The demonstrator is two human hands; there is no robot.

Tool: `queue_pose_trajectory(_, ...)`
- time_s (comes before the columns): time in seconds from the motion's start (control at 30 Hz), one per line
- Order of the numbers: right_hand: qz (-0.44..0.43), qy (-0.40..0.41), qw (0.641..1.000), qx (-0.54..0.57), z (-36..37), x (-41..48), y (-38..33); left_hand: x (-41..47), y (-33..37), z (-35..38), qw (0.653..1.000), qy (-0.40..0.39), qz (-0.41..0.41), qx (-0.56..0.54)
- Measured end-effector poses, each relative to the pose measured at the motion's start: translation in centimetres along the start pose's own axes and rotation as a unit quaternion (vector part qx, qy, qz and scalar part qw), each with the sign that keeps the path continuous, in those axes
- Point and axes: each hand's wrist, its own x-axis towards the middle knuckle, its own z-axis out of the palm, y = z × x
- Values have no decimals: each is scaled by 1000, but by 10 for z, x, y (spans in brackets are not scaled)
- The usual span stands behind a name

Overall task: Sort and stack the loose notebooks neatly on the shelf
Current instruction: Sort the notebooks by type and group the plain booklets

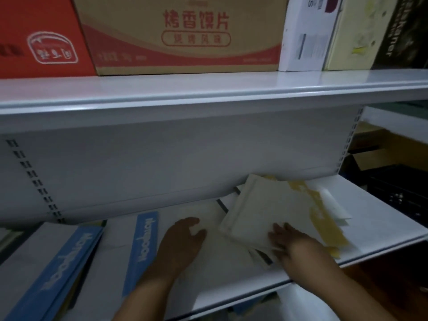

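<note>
On the white lower shelf [379, 218] lies a loose, skewed pile of notebooks. Its top one is a cream notebook [259, 212], tilted, with yellow-marked notebooks [324, 218] fanned out beneath it to the right. My right hand [298, 246] grips the near edge of the cream notebook, fingers on its cover. My left hand [183, 244] rests flat with fingers apart on a white notebook [201, 212] lying left of the pile. Further left are white notebooks with blue spine bands [143, 249], and another blue-banded stack [62, 267].
The upper shelf [208, 89] overhangs closely and carries a brown carton [185, 35], a red box [39, 38] and white and yellow boxes [308, 38]. To the right, beyond the shelf end, stand dark crates [403, 195] and cardboard boxes.
</note>
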Motion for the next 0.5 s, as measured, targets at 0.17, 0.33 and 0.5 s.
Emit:
queue_pose_trajectory(0.17,36,128,979,154,-6,7,-11,-11,-68,-51,973,0,-164,163)
queue_pose_trajectory(0.33,-73,225,944,231,12,27,-42,-29,-77,-51,973,8,-137,188)
queue_pose_trajectory(0.5,-254,149,946,136,41,35,-84,-30,-65,-51,991,73,-94,-67)
